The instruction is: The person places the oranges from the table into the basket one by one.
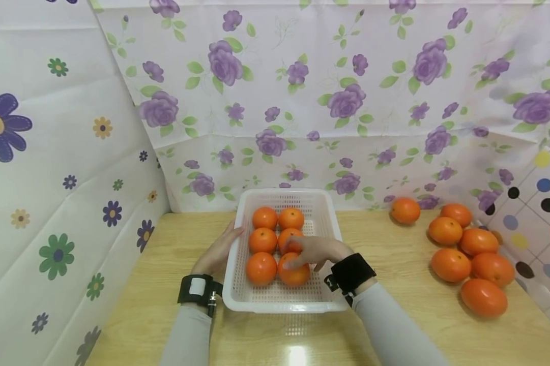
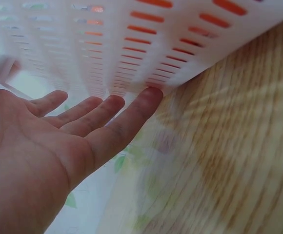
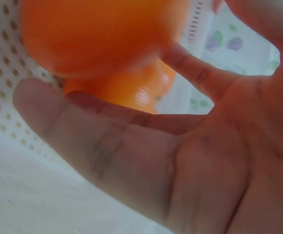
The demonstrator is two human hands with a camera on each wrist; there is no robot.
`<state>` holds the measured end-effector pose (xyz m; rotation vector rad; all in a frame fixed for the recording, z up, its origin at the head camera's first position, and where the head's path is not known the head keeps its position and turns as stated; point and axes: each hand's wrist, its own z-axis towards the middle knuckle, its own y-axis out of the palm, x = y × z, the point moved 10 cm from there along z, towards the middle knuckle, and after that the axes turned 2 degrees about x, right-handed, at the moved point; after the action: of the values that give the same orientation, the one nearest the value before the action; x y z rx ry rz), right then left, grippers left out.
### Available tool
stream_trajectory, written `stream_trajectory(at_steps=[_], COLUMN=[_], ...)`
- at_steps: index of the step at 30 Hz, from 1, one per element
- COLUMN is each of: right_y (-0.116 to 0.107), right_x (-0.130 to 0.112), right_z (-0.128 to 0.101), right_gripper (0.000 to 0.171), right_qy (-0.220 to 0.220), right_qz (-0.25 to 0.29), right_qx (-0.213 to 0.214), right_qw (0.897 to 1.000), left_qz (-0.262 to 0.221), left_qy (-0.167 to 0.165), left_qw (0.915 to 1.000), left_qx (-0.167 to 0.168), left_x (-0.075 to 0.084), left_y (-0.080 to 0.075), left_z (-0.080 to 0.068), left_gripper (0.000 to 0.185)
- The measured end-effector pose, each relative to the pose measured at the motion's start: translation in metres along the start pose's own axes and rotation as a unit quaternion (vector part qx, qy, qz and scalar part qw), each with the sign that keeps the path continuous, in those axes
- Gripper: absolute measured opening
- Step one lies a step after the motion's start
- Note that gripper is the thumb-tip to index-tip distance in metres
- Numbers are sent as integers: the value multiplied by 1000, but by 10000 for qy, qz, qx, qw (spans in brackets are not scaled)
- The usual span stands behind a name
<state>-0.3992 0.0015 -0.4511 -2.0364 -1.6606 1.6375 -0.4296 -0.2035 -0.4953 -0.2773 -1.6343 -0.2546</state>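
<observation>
And here, inside the white perforated plastic basket (image 1: 284, 307), the near-right orange (image 1: 295, 277) is being reached over by the right hand (image 1: 313, 250). Its fingers (image 3: 97, 141) are spread and only gently bent, with no firm hold seen; whether the skin is actually touched cannot be told, as the wrist view is blurred.

Over on the other side, the basket's left wall is met by the left hand (image 1: 217, 252), its fingers (image 2: 107, 134) nearly straight, a fingertip laid low against the slotted side and nothing gripped.

Now, the fruit itself: a smooth, glossy skin is shown, so a firm, fairly light, slightly slippery handful is to be expected, liable to roll and perhaps to bruise if squeezed. It is probably best taken around its widest part, with thumb and fingers opposed. The basket looks light and somewhat flexible; it could be steadied by its sides or lifted by the rim.

And the contents: six oranges are held in two rows of three, set towards the basket's left. Well to the right, seven loose oranges (image 1: 451, 264) are gathered on the wooden desk (image 1: 380, 239).
</observation>
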Motion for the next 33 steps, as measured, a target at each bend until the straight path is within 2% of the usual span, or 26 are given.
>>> stream_trajectory(at_steps=[6,14,21,33], right_y=[-32,-73,-92,-132], right_x=[-9,-15,-8,4], right_z=[-13,-40,-49,-72], right_gripper=[58,49,44,39], right_qy=[-278,-756,-901,-1169], right_qz=[-218,168,476,834], right_qx=[510,979,1383,2390], right_qw=[9981,9922,9851,9604], left_qz=[116,208,175,125], left_qy=[-78,-75,-59,-53], left_qw=[9998,9996,9997,9998], left_qx=[168,154,149,117], left_x=[0,0,0,-1], left_y=[-4,-5,-4,-2], left_z=[-1,0,-1,-3], left_gripper=[65,65,63,64])
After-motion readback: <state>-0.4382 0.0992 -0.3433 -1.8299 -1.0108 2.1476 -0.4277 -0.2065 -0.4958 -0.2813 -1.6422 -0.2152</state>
